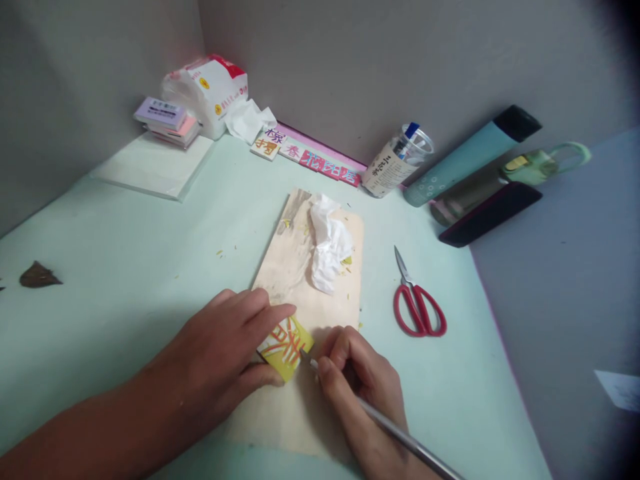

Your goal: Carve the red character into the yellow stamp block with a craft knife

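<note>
Gripping a small yellow block [286,353] by its edges: left hand [227,343], index finger along the far side, thumb along the near one, fingers closed on it. Block sits over the near half of a pale wooden board [280,273], its face marked with orange and white strokes, set at a slant. Right hand [363,380] has its fingers closed round a slim metal-handled tool [387,423], held like a pen; the dark tip meets the marked face near its right side, long handle running back toward the lower right. On the board's far half, a crumpled white tissue [330,250], with yellow-green shavings [347,261] beside it; grey smudges on the wood at far left. Red-handled scissors [420,310] lie right of the board, blades together, points away from the person. Dry brown leaf-like scrap [40,275] well apart on the left. Along the back of the pale green table [125,267]: tissue pack [210,93], lilac and pink blocks [165,117] stacked partly over a flat white pad [153,167], a row of coloured character tiles [325,165], then a clear cup [385,170] holding pens or similar tools. Farther right, a teal bottle [463,157], a green-lidded bottle [470,190] and a dark flat slab [490,215], close together.
</note>
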A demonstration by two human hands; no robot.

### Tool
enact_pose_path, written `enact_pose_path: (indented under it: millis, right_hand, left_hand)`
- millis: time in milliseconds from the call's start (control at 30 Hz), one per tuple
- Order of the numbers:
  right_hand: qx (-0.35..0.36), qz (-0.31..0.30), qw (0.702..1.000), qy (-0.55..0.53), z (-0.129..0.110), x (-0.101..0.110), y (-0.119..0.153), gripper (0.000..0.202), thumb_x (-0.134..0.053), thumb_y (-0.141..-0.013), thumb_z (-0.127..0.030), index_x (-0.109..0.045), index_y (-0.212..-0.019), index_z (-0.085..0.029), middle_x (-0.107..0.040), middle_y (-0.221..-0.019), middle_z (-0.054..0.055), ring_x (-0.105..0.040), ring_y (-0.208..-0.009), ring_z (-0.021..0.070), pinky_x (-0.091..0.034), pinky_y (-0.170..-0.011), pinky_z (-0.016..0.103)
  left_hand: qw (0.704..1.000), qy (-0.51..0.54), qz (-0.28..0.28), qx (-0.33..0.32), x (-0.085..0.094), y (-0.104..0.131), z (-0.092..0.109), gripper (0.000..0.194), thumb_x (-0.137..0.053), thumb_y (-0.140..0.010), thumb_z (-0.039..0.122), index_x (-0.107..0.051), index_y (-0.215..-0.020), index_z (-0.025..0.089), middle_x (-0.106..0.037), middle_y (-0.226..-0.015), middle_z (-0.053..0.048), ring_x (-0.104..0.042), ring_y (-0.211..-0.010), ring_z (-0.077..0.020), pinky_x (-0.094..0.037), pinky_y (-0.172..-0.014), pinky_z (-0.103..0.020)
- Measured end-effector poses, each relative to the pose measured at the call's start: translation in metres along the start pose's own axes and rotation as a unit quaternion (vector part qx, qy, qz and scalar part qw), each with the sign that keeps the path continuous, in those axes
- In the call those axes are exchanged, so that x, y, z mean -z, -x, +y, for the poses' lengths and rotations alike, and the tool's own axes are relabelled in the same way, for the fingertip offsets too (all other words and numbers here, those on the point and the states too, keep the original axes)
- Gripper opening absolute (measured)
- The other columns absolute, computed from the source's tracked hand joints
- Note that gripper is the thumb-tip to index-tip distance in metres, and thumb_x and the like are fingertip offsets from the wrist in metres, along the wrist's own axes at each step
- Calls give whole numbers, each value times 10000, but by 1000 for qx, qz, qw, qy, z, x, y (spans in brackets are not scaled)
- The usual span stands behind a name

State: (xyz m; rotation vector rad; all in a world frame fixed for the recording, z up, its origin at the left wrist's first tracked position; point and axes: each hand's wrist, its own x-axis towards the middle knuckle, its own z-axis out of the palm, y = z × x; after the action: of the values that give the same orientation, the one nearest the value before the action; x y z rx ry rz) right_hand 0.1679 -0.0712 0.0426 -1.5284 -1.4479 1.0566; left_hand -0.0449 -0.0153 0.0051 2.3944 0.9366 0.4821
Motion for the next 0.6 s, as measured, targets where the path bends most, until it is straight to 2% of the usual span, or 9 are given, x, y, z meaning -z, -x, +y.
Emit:
enact_pose_path:
  millis: [133,333,433,500,600]
  right_hand:
    - [6,-5,1000,3,-1,1,-1,290,-538,-926,-224,-376,-687,-251,-506,-644,-43,-424,-561,118,-357,-510,245]
    - [-15,1,1000,-1,-2,2,-1,288,-548,-922,-265,-388,-684,-253,-509,-636,-37,-430,-558,125,-365,-505,246]
    - [-31,19,999,0,-1,2,0,290,-552,-922,-270,-395,-678,-251,-485,-625,-44,-414,-556,124,-355,-499,239]
    - [-34,27,999,5,0,1,0,295,-565,-914,-269,-402,-668,-249,-465,-609,-49,-407,-548,122,-348,-492,235]
    - [-35,34,999,2,1,0,0,297,-577,-903,-276,-409,-659,-247,-468,-599,-46,-412,-543,123,-355,-486,230]
  left_hand:
    - [1000,2,3,3,1,1,-2,586,-667,-967,240,-391,-1479,313,-590,-1264,-4,-601,-1094,-229,-388,-985,-359]
    - [1000,-2,-8,1,2,-3,0,566,-667,-962,237,-392,-1451,310,-593,-1220,-17,-608,-1040,-244,-445,-922,-389]
    - [1000,-11,12,13,-4,-6,3,557,-754,-873,223,-450,-1337,269,-577,-1174,-40,-594,-1024,-277,-473,-876,-422]
    - [999,-22,44,19,-7,-7,6,579,-811,-797,210,-458,-1255,238,-556,-1241,-84,-575,-1103,-321,-487,-900,-459]
    - [999,-18,40,5,-7,-4,9,684,-854,-755,225,-430,-1291,246,-539,-1350,-110,-550,-1193,-348,-493,-946,-478]
